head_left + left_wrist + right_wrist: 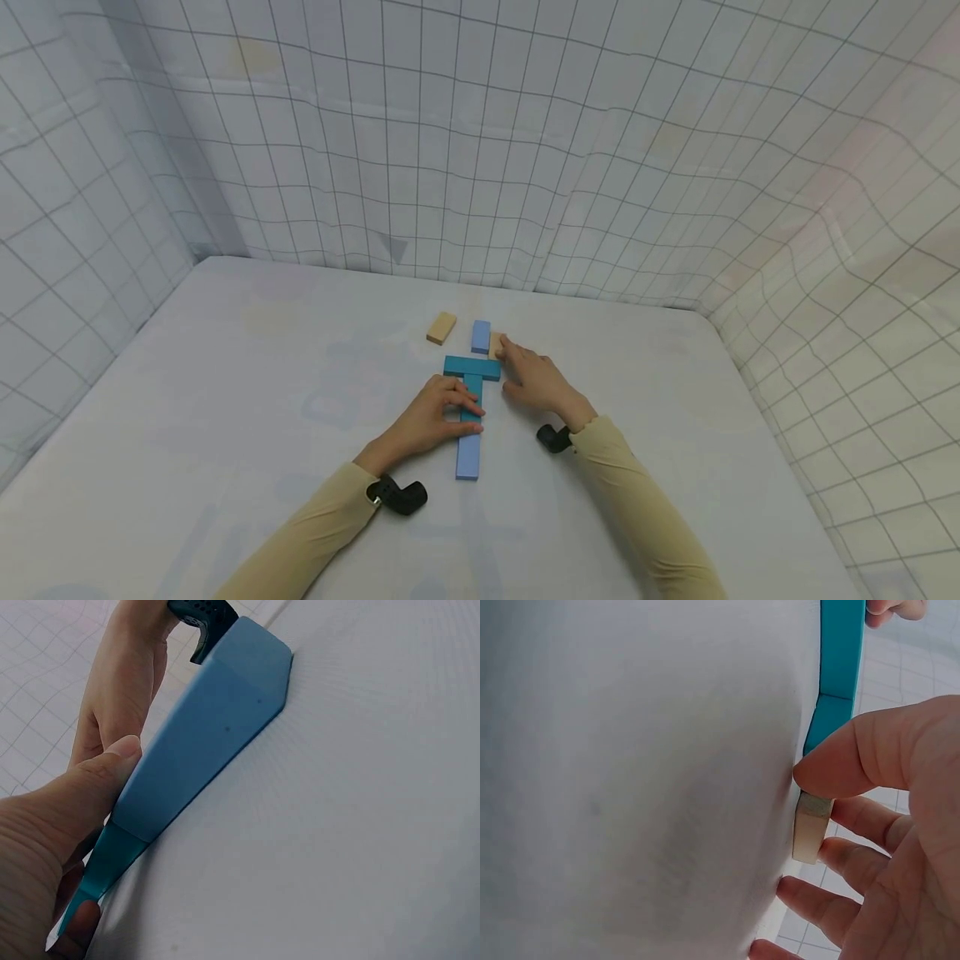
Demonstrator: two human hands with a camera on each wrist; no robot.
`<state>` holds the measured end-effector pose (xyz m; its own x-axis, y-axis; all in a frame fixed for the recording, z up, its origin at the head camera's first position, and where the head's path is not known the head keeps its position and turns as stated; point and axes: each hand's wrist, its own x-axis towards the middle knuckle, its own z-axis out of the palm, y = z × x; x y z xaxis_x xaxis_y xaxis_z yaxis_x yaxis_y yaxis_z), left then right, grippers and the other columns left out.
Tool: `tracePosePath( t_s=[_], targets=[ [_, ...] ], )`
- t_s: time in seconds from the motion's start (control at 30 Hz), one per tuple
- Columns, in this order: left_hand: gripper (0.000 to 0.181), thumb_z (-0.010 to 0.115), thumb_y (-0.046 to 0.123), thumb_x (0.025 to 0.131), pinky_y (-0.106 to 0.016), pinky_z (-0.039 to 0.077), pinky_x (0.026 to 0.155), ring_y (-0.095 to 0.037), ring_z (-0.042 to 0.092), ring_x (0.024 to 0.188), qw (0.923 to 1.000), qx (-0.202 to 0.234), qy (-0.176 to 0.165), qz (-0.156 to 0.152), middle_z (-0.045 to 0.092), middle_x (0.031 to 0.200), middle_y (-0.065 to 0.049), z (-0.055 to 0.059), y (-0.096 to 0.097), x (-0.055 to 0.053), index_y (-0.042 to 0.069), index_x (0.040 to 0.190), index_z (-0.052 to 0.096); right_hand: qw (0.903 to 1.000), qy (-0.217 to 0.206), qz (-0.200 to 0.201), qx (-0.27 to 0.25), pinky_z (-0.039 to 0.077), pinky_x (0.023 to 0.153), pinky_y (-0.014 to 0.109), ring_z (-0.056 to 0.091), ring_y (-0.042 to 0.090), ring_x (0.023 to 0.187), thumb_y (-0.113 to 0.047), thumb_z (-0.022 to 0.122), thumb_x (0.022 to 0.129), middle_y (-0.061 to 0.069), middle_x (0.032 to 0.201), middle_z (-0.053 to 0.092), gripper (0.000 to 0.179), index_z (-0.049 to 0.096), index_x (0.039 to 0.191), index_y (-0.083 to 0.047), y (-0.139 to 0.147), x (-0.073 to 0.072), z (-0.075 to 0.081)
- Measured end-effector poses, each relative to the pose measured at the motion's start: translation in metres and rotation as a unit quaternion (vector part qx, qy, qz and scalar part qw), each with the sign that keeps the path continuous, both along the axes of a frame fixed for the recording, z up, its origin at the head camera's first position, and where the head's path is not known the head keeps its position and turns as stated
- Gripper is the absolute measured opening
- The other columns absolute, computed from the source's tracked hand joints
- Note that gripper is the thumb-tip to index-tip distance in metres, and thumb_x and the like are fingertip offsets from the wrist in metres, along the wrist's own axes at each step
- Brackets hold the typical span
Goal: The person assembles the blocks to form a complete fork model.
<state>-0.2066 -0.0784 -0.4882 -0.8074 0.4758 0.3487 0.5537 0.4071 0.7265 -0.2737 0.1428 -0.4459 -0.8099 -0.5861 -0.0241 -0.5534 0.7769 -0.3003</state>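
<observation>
My left hand (pixel 427 419) lies over a column, its thumb on the light blue block (pixel 468 458) and its fingertips on the teal block (pixel 471 385) above. In the left wrist view, the thumb touches the top edge of that light blue block (pixel 202 727). A second teal block (pixel 471 367) lies crosswise at the column's far end, making a T shape. Just beyond its right end, my right hand (pixel 536 379) pinches a small wooden block (pixel 495 344). The right wrist view shows this wooden block (pixel 810 825) between thumb and fingers, beside the teal piece (pixel 829 724).
Beyond the crosswise teal block, another blue block (pixel 481 336) stands next to the pinched one. A loose wooden block (pixel 441 327) lies farther left, tilted. White cloth covers the table (pixel 247 400); a grid-patterned curtain (pixel 465 167) rises behind and at both sides.
</observation>
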Motion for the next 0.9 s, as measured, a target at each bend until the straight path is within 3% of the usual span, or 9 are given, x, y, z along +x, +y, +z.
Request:
tracePosePath(
  t_s=[0.43, 0.77, 0.9],
  targets=[
    [0.023, 0.08, 0.028, 0.077, -0.041, 0.038, 0.088, -0.019, 0.046, 0.103, 0.9999, 0.003, 0.012, 0.0, 0.06, 0.106, 0.004, 0.001, 0.0, 0.001, 0.017, 0.096, 0.077, 0.9999, -0.001, 0.003, -0.013, 0.035, 0.098, 0.053, 0.043, 0.036, 0.125, -0.01, 0.059, 0.091, 0.015, 0.138, 0.047, 0.067, 0.025, 0.148, 0.001, 0.0, -0.004, 0.002],
    [0.022, 0.081, 0.028, 0.076, -0.039, 0.037, 0.087, -0.016, 0.045, 0.1, 1.0, 0.007, 0.006, -0.002, 0.06, 0.105, 0.005, 0.001, -0.001, 0.001, 0.017, 0.096, 0.077, 0.9979, -0.001, 0.008, -0.065, 0.038, 0.098, 0.046, 0.045, 0.032, 0.123, -0.004, 0.057, 0.089, 0.017, 0.133, 0.047, 0.037, 0.052, 0.126, 0.001, -0.006, -0.012, 0.008],
    [0.022, 0.081, 0.028, 0.076, -0.038, 0.036, 0.089, -0.016, 0.044, 0.102, 1.0, 0.006, 0.004, -0.003, 0.06, 0.106, 0.006, -0.001, 0.0, 0.0, 0.018, 0.095, 0.077, 0.997, 0.013, 0.01, -0.075, 0.037, 0.099, 0.047, 0.044, 0.033, 0.124, -0.002, 0.054, 0.088, 0.018, 0.134, 0.047, 0.038, 0.053, 0.126, 0.0, -0.011, -0.014, 0.007]
  ],
)
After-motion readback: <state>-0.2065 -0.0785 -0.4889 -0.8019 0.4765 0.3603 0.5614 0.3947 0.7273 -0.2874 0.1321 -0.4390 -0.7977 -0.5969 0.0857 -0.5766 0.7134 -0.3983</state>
